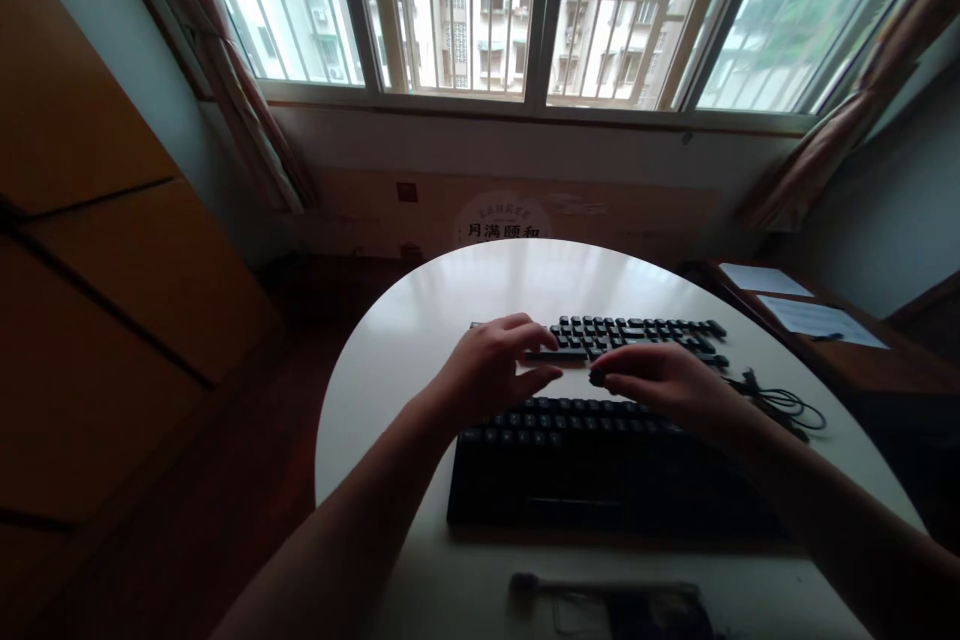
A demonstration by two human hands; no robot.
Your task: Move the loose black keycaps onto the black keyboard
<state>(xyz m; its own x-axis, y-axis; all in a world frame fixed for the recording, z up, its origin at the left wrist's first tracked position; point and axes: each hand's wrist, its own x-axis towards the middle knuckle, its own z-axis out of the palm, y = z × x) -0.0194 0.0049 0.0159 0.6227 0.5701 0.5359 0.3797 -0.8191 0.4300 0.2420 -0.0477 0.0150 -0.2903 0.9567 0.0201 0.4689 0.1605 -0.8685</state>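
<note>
A black keyboard [532,495] lies on the white round table, with keycaps on its back rows and a dark bare area toward the front. Behind it loose black keycaps [630,325] are laid out in rows. My right hand [667,382] pinches a small black keycap [597,376] between thumb and fingertips, just above the gap between keyboard and loose caps. Beside it, my left hand [504,360] is open, thumb and fingers apart, its fingertips close to the left end of the loose caps. Whether they touch a cap I cannot tell.
A coiled black cable [787,407] lies on the right of the white table [382,370]. Near the front edge is a blurred stick-like item [600,587] beside a dark object. Papers [821,320] and a pen rest on a brown desk at right. A barred window stands behind.
</note>
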